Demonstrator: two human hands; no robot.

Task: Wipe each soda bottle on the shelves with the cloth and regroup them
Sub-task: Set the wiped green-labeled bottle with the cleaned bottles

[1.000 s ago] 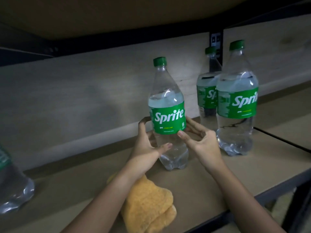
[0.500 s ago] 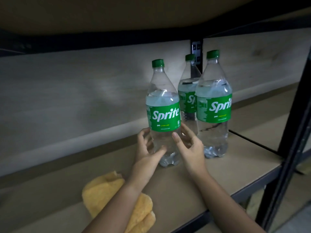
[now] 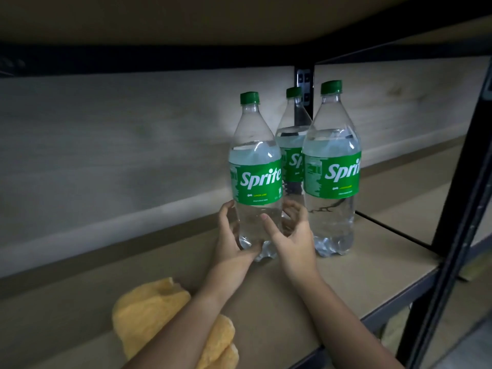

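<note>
Three clear Sprite bottles with green labels and caps stand upright on the shelf board (image 3: pixel 332 286). My left hand (image 3: pixel 231 243) and my right hand (image 3: pixel 296 242) grip the lower body of the leftmost bottle (image 3: pixel 255 179) from either side, below its label. It stands close beside the right bottle (image 3: pixel 332 179) and in front of the rear bottle (image 3: pixel 292 166), which is partly hidden. A yellow cloth (image 3: pixel 149 311) lies loose on the shelf near the front edge, partly under my left forearm.
A black upright post (image 3: pixel 459 182) stands at the shelf's right front corner, with another shelf bay beyond it. The upper shelf board (image 3: pixel 186 17) hangs low above the bottle caps. A pale back panel (image 3: pixel 106 155) closes the rear.
The bottle between my hands has moved right and now stands close to the other two. My fingers have closed more tightly round its lower body. The cloth has stayed put.
</note>
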